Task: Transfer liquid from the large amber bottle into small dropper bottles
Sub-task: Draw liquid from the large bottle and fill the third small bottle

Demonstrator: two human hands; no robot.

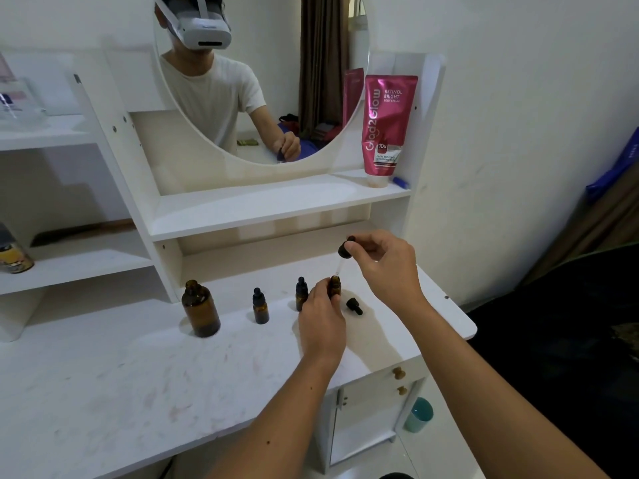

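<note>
L hand (323,314) steadying open sm bottle (335,286), R hand (382,259) holding dropper (343,254) above it

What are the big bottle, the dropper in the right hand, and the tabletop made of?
Large amber bottle: looks like glass, glossy brown, translucent with highlights.
Dropper in the right hand: black bulb, likely rubber, matte; clear thin pipette, glass or plastic, can't tell.
Tabletop: white laminate or painted board, scuffed, slight sheen.

White vanity table (103,392), round mirror (311,98) (brown curtain (320,63) reflected).

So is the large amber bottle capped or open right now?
Open. The large amber bottle stands upright with a bare neck; a loose black dropper cap lies on the tabletop.
</note>
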